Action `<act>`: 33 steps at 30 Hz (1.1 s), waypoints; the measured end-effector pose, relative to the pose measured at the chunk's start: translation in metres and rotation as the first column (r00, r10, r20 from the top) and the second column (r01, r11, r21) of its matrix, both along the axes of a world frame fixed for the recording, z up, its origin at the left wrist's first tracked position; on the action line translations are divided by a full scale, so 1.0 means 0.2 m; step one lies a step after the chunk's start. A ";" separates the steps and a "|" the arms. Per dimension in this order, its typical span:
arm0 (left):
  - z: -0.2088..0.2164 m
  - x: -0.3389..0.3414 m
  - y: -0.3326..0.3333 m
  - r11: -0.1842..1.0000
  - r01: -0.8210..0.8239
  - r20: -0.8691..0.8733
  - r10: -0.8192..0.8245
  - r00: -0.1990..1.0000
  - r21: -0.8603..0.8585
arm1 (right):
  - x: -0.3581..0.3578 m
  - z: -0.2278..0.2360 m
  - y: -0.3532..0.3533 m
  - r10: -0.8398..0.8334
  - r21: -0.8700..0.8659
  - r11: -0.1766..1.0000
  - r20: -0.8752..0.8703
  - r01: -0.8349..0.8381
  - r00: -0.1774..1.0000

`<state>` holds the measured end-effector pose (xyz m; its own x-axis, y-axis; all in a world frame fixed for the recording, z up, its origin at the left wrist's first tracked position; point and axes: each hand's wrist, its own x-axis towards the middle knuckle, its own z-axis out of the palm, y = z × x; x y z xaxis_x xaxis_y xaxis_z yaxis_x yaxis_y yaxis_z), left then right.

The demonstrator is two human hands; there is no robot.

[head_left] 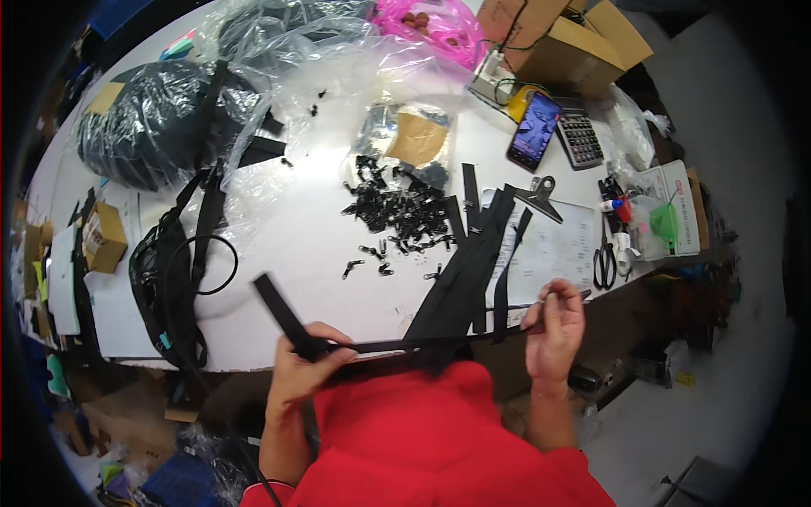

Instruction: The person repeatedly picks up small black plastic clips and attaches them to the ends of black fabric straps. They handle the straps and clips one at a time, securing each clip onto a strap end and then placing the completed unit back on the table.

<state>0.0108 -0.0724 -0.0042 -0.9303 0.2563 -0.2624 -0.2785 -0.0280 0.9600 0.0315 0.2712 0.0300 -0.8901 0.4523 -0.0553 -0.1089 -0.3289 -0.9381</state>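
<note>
The long strip point(422, 344) is plain black, like the wider bands point(465, 270) and the heap of small pieces point(397, 203), which is flecked with silver. The surface point(321, 245) is white. The garment point(405, 422) is solid red, the translucent bag point(460, 42) bright pink, the cardboard box point(583, 59) brown, the calculator point(579, 137) dark grey, the metal clip point(541, 199) silver-grey.

Bright, even white light covers the pale, smooth tabletop point(312, 228) ahead of the left hand point(308, 363); its source cannot be told. White glare streaks the dark bundle in clear, crinkled plastic point(152, 127) far beyond that hand. Just ahead of it, the flat black fabric strip point(281, 313) has a softly blurred end. Below the right hand point(555, 329) lies dim shadow. Well outside both, straight edges bow toward a black rim.
</note>
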 end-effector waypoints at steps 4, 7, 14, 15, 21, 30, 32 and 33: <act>-0.04 -0.01 0.02 0.929 -0.289 0.018 0.293 0.956 0.231 | 0.11 0.00 -0.11 0.403 0.030 0.879 0.487 -0.476 0.775; -0.01 -0.01 0.11 0.924 -0.219 0.072 0.207 0.976 0.315 | 0.06 -0.05 -0.26 0.631 0.638 0.429 0.295 -0.639 0.718; -0.01 0.06 0.29 0.995 0.091 -0.349 -0.103 0.931 -0.051 | -0.07 0.02 -0.43 0.665 0.392 0.570 0.296 -0.723 0.685; -0.03 0.07 0.29 0.995 0.086 -0.338 -0.095 0.936 -0.043 | -0.06 0.00 -0.43 0.662 0.319 0.613 0.292 -0.723 0.690; -0.01 0.05 0.29 0.985 0.079 -0.341 -0.127 0.931 -0.152 | -0.01 -0.03 -0.45 0.597 0.188 0.726 0.304 -0.661 0.742; -0.01 0.05 0.28 0.990 0.107 -0.270 -0.128 0.954 -0.089 | 0.01 -0.06 -0.44 0.546 0.381 0.672 0.324 -0.635 0.772; -0.02 0.05 0.29 0.995 0.094 -0.310 -0.101 0.945 -0.038 | 0.01 -0.03 -0.45 0.543 0.506 0.611 0.291 -0.609 0.787; -0.02 0.04 0.28 0.994 0.104 -0.288 -0.104 0.952 -0.014 | 0.00 -0.03 -0.45 0.537 0.564 0.583 0.273 -0.585 0.798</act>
<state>0.0195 -0.0157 -0.0086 -0.9345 0.3556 0.0134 0.0088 -0.0147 0.9999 0.0324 0.1818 0.0237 -0.9831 -0.1805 -0.0312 -0.0291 0.3217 -0.9464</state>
